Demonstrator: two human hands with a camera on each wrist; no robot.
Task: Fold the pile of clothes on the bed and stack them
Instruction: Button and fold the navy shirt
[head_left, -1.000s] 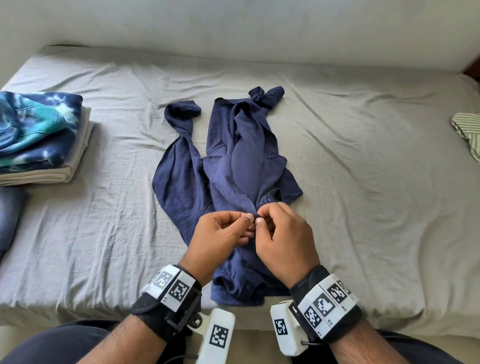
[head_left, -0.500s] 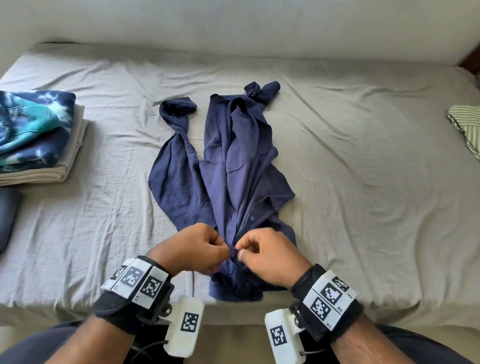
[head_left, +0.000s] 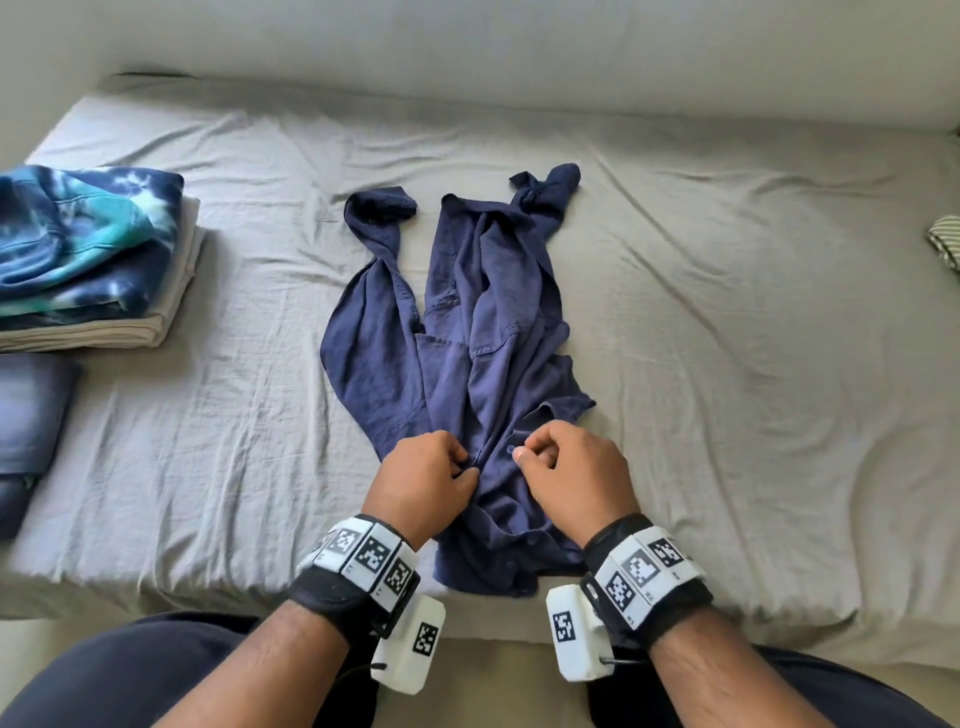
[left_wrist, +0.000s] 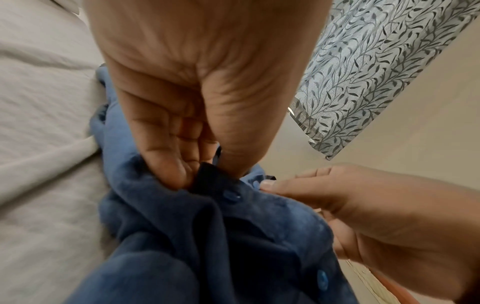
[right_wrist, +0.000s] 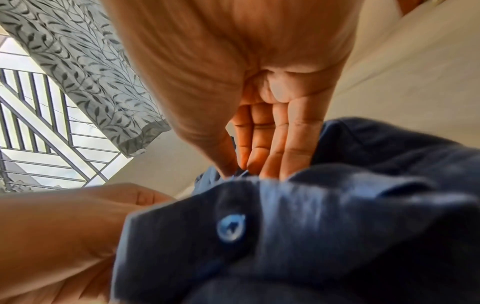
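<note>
A navy button-up shirt (head_left: 467, 338) lies crumpled lengthwise on the grey bed sheet (head_left: 727, 338), its hem hanging over the near edge. My left hand (head_left: 431, 480) pinches the shirt's front edge (left_wrist: 207, 179) between thumb and curled fingers. My right hand (head_left: 569, 467) pinches the opposite front edge (right_wrist: 233, 174) just beside it, near a blue button (left_wrist: 232, 195). A second button (right_wrist: 231, 227) shows close in the right wrist view. The two hands sit almost touching at the shirt's lower middle.
A folded stack with a blue tie-dye garment (head_left: 78, 244) on beige cloth sits at the left of the bed. Folded denim (head_left: 26, 415) lies below it. A striped garment (head_left: 948, 244) peeks in at the right edge. A wall runs behind the bed.
Both hands have moved lower along the shirt front toward the hem, still pinching the front edges. The shirt body has shifted slightly and lies a little flatter.
</note>
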